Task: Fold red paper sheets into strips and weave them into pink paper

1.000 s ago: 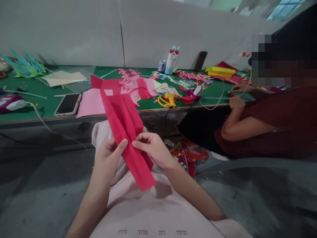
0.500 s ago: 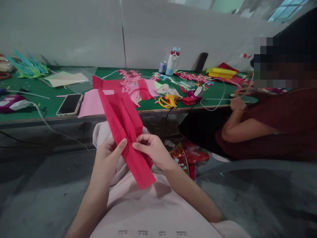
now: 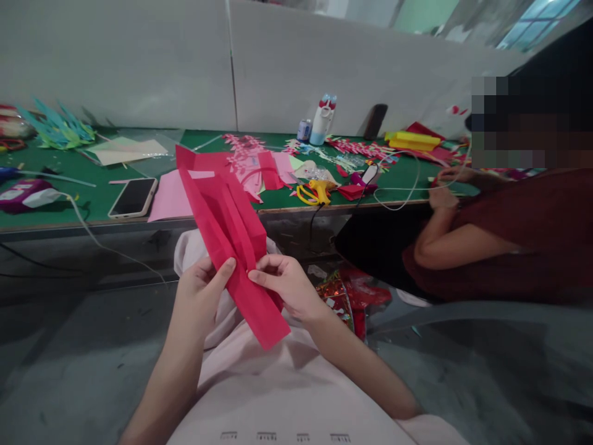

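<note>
A long folded sheet of red paper [image 3: 225, 222] rises from my lap toward the green table [image 3: 83, 207]. My left hand [image 3: 201, 293] pinches its left edge, thumb on top. My right hand [image 3: 283, 284] pinches the right fold, fingers curled round it. The two thumbs almost meet on the paper, above my pale pink clothing [image 3: 278, 395].
On the table lie a phone [image 3: 133, 197], pink sheets [image 3: 169, 194], yellow scissors [image 3: 309, 191], a bottle [image 3: 320, 119], cut paper pieces and cables. A seated person in a dark red top [image 3: 509, 228] works at the right. Shiny red wrapping [image 3: 349, 296] lies on the grey floor.
The paper's top has tipped slightly left and up in the view. My hands keep the same grip and have hardly shifted.
</note>
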The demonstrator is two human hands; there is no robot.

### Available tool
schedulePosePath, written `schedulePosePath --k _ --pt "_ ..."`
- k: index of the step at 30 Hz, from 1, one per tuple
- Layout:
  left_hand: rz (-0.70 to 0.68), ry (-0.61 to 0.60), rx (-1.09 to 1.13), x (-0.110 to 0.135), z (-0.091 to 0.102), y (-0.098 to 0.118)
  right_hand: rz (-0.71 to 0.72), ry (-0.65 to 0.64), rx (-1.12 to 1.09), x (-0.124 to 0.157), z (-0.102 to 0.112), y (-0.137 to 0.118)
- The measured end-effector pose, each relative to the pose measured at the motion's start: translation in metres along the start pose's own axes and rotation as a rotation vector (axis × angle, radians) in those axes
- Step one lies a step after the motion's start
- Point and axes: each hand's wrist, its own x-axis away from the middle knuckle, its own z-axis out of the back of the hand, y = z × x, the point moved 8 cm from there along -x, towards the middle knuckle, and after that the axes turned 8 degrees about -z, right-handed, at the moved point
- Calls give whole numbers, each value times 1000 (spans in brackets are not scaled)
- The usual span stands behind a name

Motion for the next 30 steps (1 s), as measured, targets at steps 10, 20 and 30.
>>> schedulePosePath --k 10,20,30 --pt "11 4 12 0 -2 4 -46 5 -11 1 -1 0" --pt "73 -186 -122 9 -10 -4 114 95 97 -1 5 -11" --pt "151 -142 123 15 -19 -4 89 59 25 1 1 -11"
